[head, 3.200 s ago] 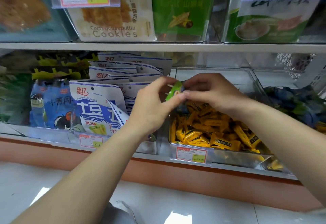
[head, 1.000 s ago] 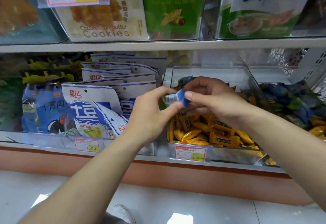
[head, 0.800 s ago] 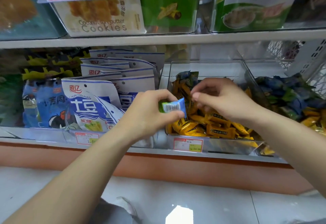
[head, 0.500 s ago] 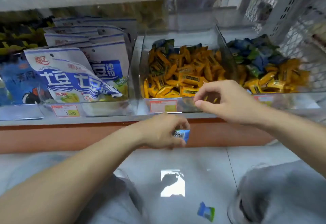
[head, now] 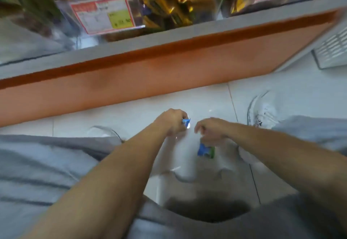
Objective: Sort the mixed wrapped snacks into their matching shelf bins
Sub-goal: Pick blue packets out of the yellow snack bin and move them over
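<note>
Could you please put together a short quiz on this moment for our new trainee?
1. True or false: the left hand holds a blue wrapped snack.
2. Where does the blue-and-green snack lie? A) on the shelf edge B) on the floor tiles, just below the right hand C) on a white shoe
3. Fill in: the clear bin bearing the red-framed price tag holds mostly ____ wrappers.

Key: 1 true; 2 B; 3 yellow.
</note>
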